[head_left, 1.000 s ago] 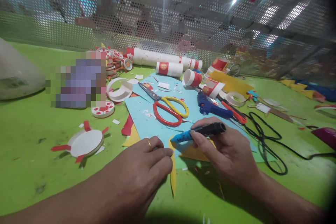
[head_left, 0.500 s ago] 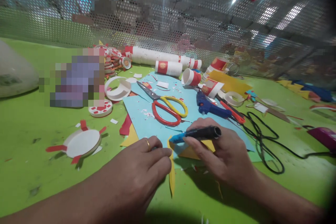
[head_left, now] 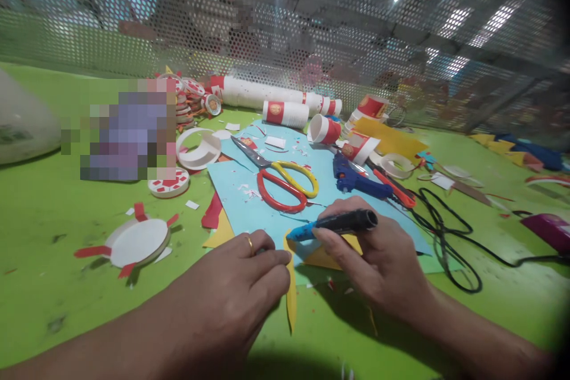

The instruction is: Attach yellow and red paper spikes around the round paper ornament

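My right hand point(head_left: 383, 261) grips a black and blue marker point(head_left: 342, 222), slanted so that its blue end meets the top of a narrow yellow paper strip point(head_left: 291, 300). With curled fingers, my left hand point(head_left: 240, 285) holds that strip down from its left side; a ring is on one finger. Part of the strip is covered by the fingertips. Under and beyond both hands lie light blue paper sheets point(head_left: 240, 208). Scissors point(head_left: 282, 196) with one red and one yellow handle rest on the blue paper, just past my hands. Another yellow piece point(head_left: 327, 258) lies partly beneath my right hand.
A blue glue gun point(head_left: 360, 181) and a red-handled tool point(head_left: 396, 190) lie at the right, near a looping black cord point(head_left: 440, 231). Paper cups point(head_left: 285, 114) and rings stand behind. A paper disc with red tabs point(head_left: 139, 242) sits left. A perforated screen point(head_left: 267, 29) borders the back.
Both hands keep almost the same place. The marker's rear end has shifted very slightly to the right and up, while its tip stays on the yellow strip.
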`<move>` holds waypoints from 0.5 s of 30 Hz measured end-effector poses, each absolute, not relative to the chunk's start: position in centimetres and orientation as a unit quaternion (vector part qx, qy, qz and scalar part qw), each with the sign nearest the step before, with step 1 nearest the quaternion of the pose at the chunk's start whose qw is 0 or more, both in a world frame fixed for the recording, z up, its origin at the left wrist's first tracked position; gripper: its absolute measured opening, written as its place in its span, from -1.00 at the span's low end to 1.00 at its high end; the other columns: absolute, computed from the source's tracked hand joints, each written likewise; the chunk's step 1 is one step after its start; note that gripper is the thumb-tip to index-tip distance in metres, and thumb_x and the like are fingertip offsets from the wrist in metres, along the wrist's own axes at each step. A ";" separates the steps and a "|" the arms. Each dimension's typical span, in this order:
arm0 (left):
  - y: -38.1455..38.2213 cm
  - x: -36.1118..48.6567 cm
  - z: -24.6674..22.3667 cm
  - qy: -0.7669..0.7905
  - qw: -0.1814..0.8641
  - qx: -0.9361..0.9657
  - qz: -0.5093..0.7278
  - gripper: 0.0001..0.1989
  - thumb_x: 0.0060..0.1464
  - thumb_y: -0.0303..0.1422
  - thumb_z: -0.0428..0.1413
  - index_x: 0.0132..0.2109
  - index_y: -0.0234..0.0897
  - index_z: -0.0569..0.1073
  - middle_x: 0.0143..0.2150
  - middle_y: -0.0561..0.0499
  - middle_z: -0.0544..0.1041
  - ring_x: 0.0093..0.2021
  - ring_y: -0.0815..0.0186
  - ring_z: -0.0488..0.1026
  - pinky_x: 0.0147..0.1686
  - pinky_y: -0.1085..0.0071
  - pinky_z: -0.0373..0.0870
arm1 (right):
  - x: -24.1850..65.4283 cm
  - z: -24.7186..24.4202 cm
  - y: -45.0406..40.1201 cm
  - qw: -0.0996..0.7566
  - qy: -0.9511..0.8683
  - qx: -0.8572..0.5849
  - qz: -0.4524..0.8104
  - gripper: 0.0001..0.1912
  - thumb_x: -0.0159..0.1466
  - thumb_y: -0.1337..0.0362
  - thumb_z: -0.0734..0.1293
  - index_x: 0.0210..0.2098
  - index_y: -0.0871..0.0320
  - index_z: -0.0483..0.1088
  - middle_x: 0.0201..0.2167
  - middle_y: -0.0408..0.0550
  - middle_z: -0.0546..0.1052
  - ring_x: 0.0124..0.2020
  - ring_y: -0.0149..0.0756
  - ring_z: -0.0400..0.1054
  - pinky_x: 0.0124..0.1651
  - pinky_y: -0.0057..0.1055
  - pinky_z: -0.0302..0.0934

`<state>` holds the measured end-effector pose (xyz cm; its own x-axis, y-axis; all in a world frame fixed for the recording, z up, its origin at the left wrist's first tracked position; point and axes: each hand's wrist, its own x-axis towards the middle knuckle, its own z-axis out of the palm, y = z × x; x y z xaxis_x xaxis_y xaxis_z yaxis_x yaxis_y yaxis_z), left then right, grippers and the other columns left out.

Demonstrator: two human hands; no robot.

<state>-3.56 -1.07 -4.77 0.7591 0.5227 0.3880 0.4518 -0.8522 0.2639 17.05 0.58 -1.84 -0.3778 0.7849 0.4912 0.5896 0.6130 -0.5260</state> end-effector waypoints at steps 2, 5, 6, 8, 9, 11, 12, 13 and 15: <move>-1.1 -3.5 -4.6 0.258 0.079 0.937 0.220 -0.82 0.10 -0.59 -0.09 -0.32 -0.35 0.37 -0.23 -0.12 0.49 -0.27 0.22 0.25 -0.31 0.27 0.26 | 17.1 -1.8 0.5 0.369 -0.817 -0.425 0.128 -0.94 0.23 0.31 0.29 -0.32 0.17 0.32 -0.47 -0.14 0.43 -0.47 -0.40 0.33 -0.41 -0.48 0.21; -1.2 -3.4 -4.2 0.263 0.077 0.937 0.216 -0.82 0.09 -0.60 -0.09 -0.30 -0.34 0.37 -0.23 -0.12 0.48 -0.27 0.22 0.26 -0.29 0.28 0.27 | 17.5 -1.4 0.1 0.400 -0.796 -0.441 0.114 -0.94 0.23 0.29 0.31 -0.36 0.13 0.35 -0.49 -0.16 0.45 -0.48 -0.38 0.35 -0.41 -0.44 0.23; -1.2 -3.4 -4.1 0.265 0.077 0.936 0.217 -0.82 0.09 -0.61 -0.10 -0.30 -0.33 0.36 -0.23 -0.11 0.48 -0.27 0.22 0.27 -0.29 0.28 0.28 | 17.7 -1.2 -0.1 0.424 -0.779 -0.452 0.100 -0.95 0.23 0.28 0.31 -0.36 0.12 0.36 -0.49 -0.15 0.45 -0.49 -0.36 0.36 -0.39 -0.42 0.24; -1.4 -3.4 -3.8 0.269 0.081 0.936 0.214 -0.80 0.10 -0.60 -0.11 -0.30 -0.29 0.35 -0.26 -0.08 0.47 -0.27 0.23 0.28 -0.29 0.31 0.28 | 18.1 -0.7 -0.6 0.486 -0.726 -0.482 0.060 -0.95 0.23 0.26 0.30 -0.36 0.10 0.38 -0.51 -0.14 0.45 -0.52 -0.34 0.35 -0.40 -0.38 0.24; -1.4 -3.4 -3.6 0.272 0.085 0.935 0.212 -0.80 0.10 -0.60 -0.11 -0.30 -0.28 0.34 -0.27 -0.07 0.47 -0.27 0.24 0.29 -0.29 0.32 0.29 | 18.2 -0.5 -0.8 0.515 -0.695 -0.500 0.042 -0.94 0.23 0.26 0.31 -0.36 0.09 0.39 -0.54 -0.14 0.44 -0.55 -0.33 0.34 -0.43 -0.36 0.23; -1.6 -3.4 -3.4 0.278 0.093 0.933 0.208 -0.81 0.11 -0.59 -0.11 -0.31 -0.26 0.33 -0.28 -0.07 0.46 -0.27 0.24 0.29 -0.30 0.33 0.29 | 18.5 -0.3 -1.1 0.559 -0.646 -0.520 0.021 -0.93 0.21 0.26 0.32 -0.38 0.10 0.39 -0.57 -0.13 0.42 -0.60 -0.34 0.29 -0.50 -0.36 0.19; -1.6 -3.4 -3.3 0.282 0.098 0.932 0.204 -0.81 0.11 -0.59 -0.11 -0.30 -0.26 0.33 -0.28 -0.07 0.46 -0.27 0.24 0.29 -0.30 0.34 0.29 | 18.5 -0.3 -1.2 0.571 -0.637 -0.518 0.020 -0.93 0.21 0.26 0.33 -0.40 0.11 0.39 -0.56 -0.12 0.42 -0.59 -0.33 0.29 -0.50 -0.35 0.18; -1.6 -3.5 -3.2 0.283 0.102 0.932 0.201 -0.81 0.11 -0.59 -0.12 -0.30 -0.26 0.32 -0.28 -0.07 0.45 -0.27 0.24 0.29 -0.31 0.33 0.29 | 18.6 -0.3 -1.2 0.575 -0.640 -0.509 0.023 -0.93 0.20 0.28 0.33 -0.42 0.11 0.39 -0.54 -0.11 0.42 -0.56 -0.31 0.30 -0.47 -0.34 0.19; -1.6 -3.5 -3.1 0.279 0.111 0.934 0.194 -0.82 0.12 -0.58 -0.13 -0.29 -0.26 0.31 -0.28 -0.07 0.45 -0.28 0.24 0.29 -0.32 0.34 0.28 | 18.7 -0.4 -1.1 0.569 -0.668 -0.478 0.037 -0.90 0.20 0.31 0.33 -0.46 0.10 0.38 -0.51 -0.10 0.41 -0.46 -0.27 0.34 -0.37 -0.31 0.23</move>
<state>-3.49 -1.63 -3.15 0.7696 0.5638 0.2999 0.4781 -0.8200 0.3146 18.70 -1.08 -0.41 0.1047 0.6804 0.7254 0.5969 0.5404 -0.5930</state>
